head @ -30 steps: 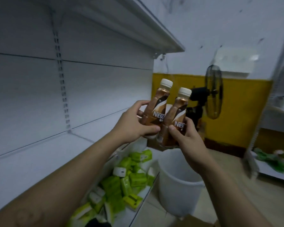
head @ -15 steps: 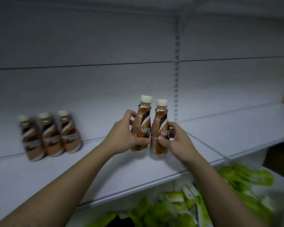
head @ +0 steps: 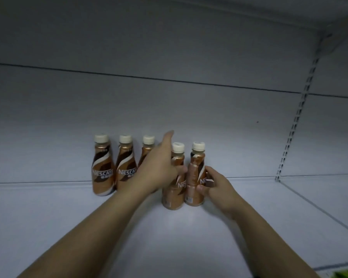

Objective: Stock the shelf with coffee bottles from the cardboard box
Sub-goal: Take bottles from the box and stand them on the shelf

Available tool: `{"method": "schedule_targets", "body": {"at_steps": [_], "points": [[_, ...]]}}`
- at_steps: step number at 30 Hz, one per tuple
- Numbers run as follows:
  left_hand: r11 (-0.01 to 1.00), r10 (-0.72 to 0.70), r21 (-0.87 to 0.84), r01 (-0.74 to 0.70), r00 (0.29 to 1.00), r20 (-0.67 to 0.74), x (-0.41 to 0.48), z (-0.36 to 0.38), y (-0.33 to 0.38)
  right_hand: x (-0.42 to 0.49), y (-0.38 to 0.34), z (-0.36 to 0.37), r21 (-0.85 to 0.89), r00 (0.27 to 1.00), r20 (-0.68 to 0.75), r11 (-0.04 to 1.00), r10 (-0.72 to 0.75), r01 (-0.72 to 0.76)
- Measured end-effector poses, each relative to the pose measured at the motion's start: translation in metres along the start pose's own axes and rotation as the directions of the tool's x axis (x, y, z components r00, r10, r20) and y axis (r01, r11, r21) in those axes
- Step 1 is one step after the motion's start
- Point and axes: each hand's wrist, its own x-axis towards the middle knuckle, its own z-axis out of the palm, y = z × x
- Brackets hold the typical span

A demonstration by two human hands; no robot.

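Note:
Three brown coffee bottles with cream caps stand in a row against the back wall of the white shelf: one, a second, and a third half hidden behind my left hand. My left hand grips a fourth bottle, thumb across its front and one finger sticking up. My right hand grips a fifth bottle from the right. Both held bottles are upright, side by side, bases on or just above the shelf, slightly in front of the row. The cardboard box is out of view.
A slotted metal upright runs down the back wall at the right, where the shelf board has a seam. Another shelf's underside closes the top of the view. A bit of green packaging shows at the bottom right corner.
Both hands carried the two bottles leftward and down onto the shelf, right beside the three standing bottles. The view has turned to face the shelf squarely.

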Motion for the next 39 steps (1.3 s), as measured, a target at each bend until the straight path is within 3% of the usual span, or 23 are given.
{"method": "schedule_targets", "body": {"at_steps": [1, 3, 5, 7, 9, 16, 20, 25, 30, 34, 39], "points": [[0.999, 0.016, 0.046, -0.017, 1.0, 0.026, 0.008, -0.006, 0.001, 0.006, 0.0, 0.003, -0.002, 1.0, -0.009, 1.0, 0.0, 0.0], [0.949, 0.065, 0.308, -0.065, 0.998, 0.008, 0.02, -0.012, 0.002, 0.017, -0.002, 0.016, -0.018, 1.0, -0.017, 1.0, -0.004, 0.004], [0.789, 0.147, 0.609, -0.076, 0.987, -0.067, 0.03, -0.014, 0.003, 0.028, -0.001, 0.029, -0.031, 0.999, -0.053, 1.0, -0.002, 0.001], [0.656, 0.197, 0.753, -0.056, 0.976, -0.099, 0.038, -0.013, 0.002, 0.036, 0.001, 0.039, -0.061, 0.992, -0.129, 0.998, 0.0, -0.008], [0.585, 0.263, 0.808, -0.07, 0.959, -0.107, 0.045, -0.011, -0.002, 0.038, 0.005, 0.043, -0.105, 0.983, -0.179, 0.994, -0.026, 0.007], [0.67, 0.31, 0.732, -0.121, 0.942, -0.128, 0.056, -0.005, -0.011, 0.035, 0.018, 0.037, -0.129, 0.969, -0.245, 0.992, -0.043, 0.012], [0.636, 0.351, 0.763, -0.118, 0.925, -0.149, 0.058, -0.003, -0.019, 0.034, 0.018, 0.035, -0.132, 0.978, -0.202, 0.991, -0.049, 0.022], [0.602, 0.377, 0.79, -0.111, 0.913, -0.158, 0.061, -0.002, -0.022, 0.04, 0.023, 0.04, -0.246, 0.957, -0.277, 0.969, -0.085, 0.015], [0.598, 0.373, 0.792, -0.12, 0.917, -0.143, 0.053, 0.0, -0.017, 0.036, 0.015, 0.046, -0.286, 0.978, -0.201, 0.958, -0.059, -0.001], [0.609, 0.373, 0.784, -0.119, 0.916, -0.15, 0.027, 0.007, -0.005, 0.016, 0.004, 0.033, -0.433, 0.989, -0.143, 0.895, 0.05, -0.107], [0.676, 0.475, 0.647, -0.352, 0.88, -0.018, -0.006, 0.035, 0.034, -0.049, -0.007, -0.034, -0.582, 0.952, -0.305, 0.799, -0.04, -0.153]]}}
